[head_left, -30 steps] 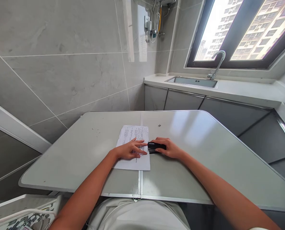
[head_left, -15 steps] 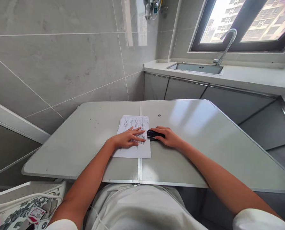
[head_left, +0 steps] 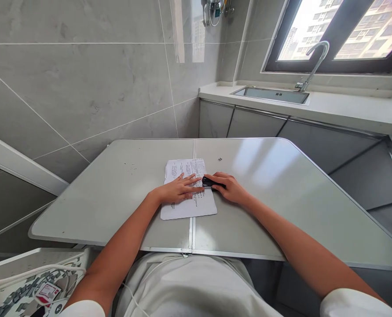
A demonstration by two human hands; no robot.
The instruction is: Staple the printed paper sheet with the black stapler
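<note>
Printed sheets of paper (head_left: 185,210) lie across the centre seam of the table. My left hand (head_left: 180,188) rests flat on them, fingers spread toward the right, fingertips close to the stapler's front end. A black stapler (head_left: 212,181) is in my right hand (head_left: 230,187), with the fingers and thumb wrapped round it. The stapler's front end is over the right edge of the paper. How far the edge reaches into its jaw is hidden.
The pale folding table (head_left: 116,193) has a metal-edged seam. Small staples (head_left: 220,159) lie beyond my right hand, and tiny bits (head_left: 130,166) lie at the left. A white crate with cables (head_left: 47,281) stands at the lower left. Behind are a counter and sink (head_left: 271,94).
The paper has shifted and turned, its lower part moving right, and its right edge now lies under the stapler's front. My left hand has slid slightly right. The stapler looks more closed.
</note>
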